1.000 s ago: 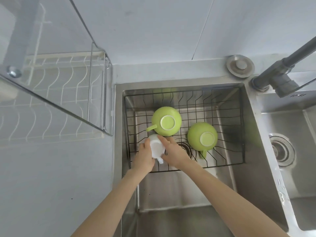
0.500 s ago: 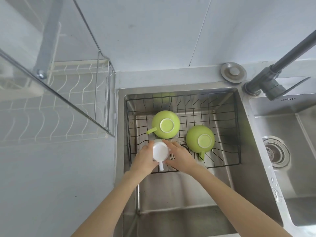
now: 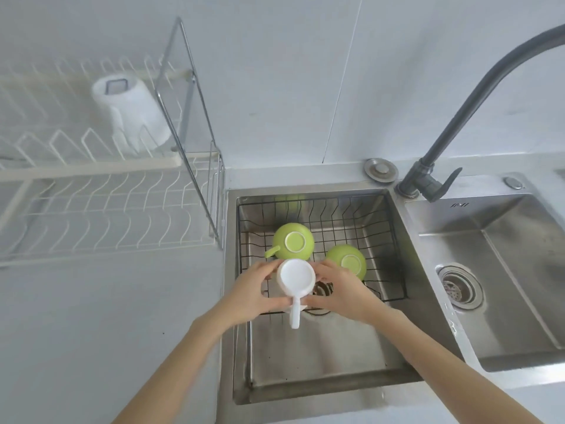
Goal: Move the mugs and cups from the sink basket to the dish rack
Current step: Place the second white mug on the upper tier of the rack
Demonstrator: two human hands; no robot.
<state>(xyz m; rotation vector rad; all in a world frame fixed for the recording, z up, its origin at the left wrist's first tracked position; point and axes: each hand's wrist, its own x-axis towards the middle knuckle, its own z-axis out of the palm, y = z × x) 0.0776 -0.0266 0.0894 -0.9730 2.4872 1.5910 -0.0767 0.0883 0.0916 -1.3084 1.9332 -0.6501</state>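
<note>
An upside-down white mug (image 3: 296,278) with its handle pointing toward me is held above the front of the black wire sink basket (image 3: 394,258). My left hand (image 3: 249,293) grips its left side and my right hand (image 3: 339,293) grips its right side. Two green cups lie upside down in the basket: one (image 3: 293,244) at the left with its handle to the left, the other (image 3: 347,260) to the right, partly behind my right hand. On the upper tier of the white dish rack (image 3: 101,209) at the left stands a white mug (image 3: 131,111), upside down.
A dark faucet (image 3: 458,117) arches over the divider between the two steel sink bowls. The right bowl (image 3: 504,270) has an open drain. A round metal cap (image 3: 380,169) sits behind the sink. A chrome rack frame (image 3: 195,117) stands between rack and sink.
Both hands have lifted the white mug up out of the basket toward me. The view has tilted up, bringing the rack's upper tier and its white mug into sight.
</note>
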